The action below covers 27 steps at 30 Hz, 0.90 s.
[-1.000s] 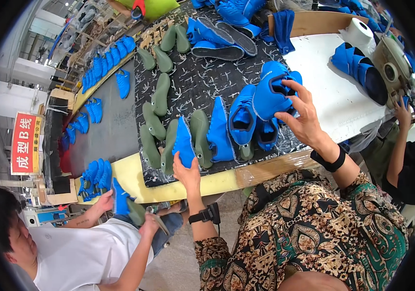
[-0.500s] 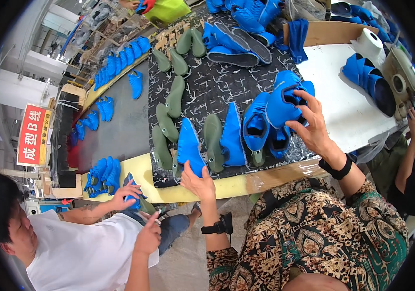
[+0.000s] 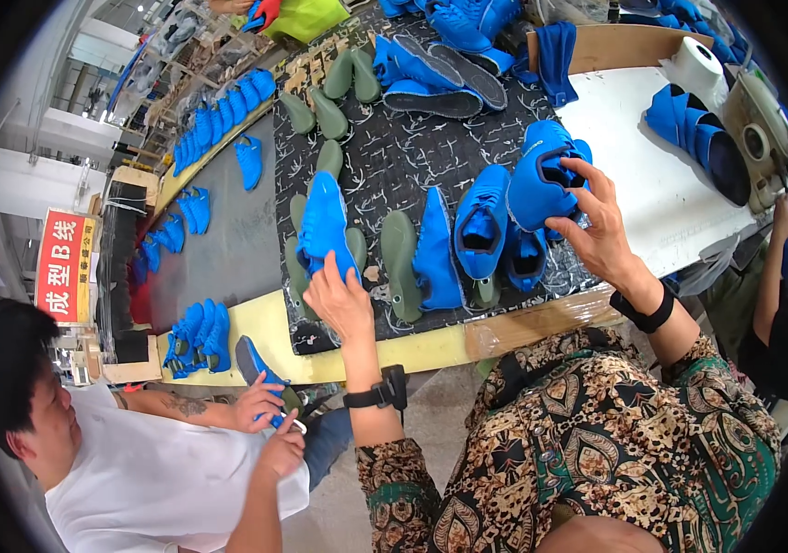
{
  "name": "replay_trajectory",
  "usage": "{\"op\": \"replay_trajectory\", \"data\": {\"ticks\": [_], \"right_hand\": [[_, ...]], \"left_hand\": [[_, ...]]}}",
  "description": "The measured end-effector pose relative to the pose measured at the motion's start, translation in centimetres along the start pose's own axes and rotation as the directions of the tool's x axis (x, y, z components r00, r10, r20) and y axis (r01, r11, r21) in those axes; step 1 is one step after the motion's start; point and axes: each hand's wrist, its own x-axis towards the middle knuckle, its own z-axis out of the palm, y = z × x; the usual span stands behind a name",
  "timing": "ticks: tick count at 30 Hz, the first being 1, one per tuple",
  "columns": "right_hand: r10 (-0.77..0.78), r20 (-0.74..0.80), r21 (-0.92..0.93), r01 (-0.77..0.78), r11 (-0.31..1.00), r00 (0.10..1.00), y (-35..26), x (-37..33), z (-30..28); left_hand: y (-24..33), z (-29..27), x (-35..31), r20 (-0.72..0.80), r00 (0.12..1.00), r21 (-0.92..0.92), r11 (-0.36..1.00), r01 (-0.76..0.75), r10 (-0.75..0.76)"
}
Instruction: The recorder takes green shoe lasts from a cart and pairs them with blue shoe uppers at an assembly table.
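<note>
My left hand [image 3: 343,302] grips the rear end of a blue shoe upper [image 3: 324,221], which points away from me above green shoe lasts [image 3: 297,276]. My right hand [image 3: 599,221] is closed on another blue shoe upper [image 3: 538,180], thumb and fingers at its collar opening. Between my hands, a green shoe last [image 3: 400,263] and a flat-lying blue upper [image 3: 435,253] rest on the dark mat. Beside them stands a laced blue shoe [image 3: 482,226], and a further blue shoe [image 3: 525,263] sits partly beneath the right-hand one.
Several blue shoes with dark soles [image 3: 435,83] are piled at the far side of the mat [image 3: 394,166]. A white roll [image 3: 696,64] stands on the white surface at right. At left, a co-worker in a white shirt [image 3: 173,461] handles a blue shoe [image 3: 260,364].
My left hand has moved left and away from me, carrying the blue upper over the lasts. My right hand keeps its hold with little movement. The co-worker's hands have come closer together.
</note>
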Motion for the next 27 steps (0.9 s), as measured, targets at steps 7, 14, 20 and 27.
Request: {"op": "replay_trajectory", "data": {"ticks": [7, 14, 20, 27], "right_hand": [[0.019, -0.003, 0.01, -0.019, 1.0, 1.0, 0.1, -0.4, -0.3], [0.066, -0.025, 0.012, -0.066, 0.998, 0.998, -0.2, -0.2, -0.5], [0.022, -0.019, 0.034, -0.022, 0.999, 1.0, -0.4, -0.2, -0.1], [0.027, -0.042, 0.031, -0.026, 0.999, 0.999, -0.1, -0.8, 0.2]], "left_hand": [[0.0, 3.5, -2.7, 0.584, 0.803, 0.144, 0.989, 0.041, -0.118], [10.0, 2.8, -8.5, 0.474, 0.873, -0.167, 0.962, 0.217, -0.114], [9.3, 4.3, -8.8, 0.512, 0.849, -0.131, 0.965, 0.227, -0.13], [9.1, 4.0, -7.0, 0.425, 0.901, -0.321, 0.916, 0.239, -0.086]]}}
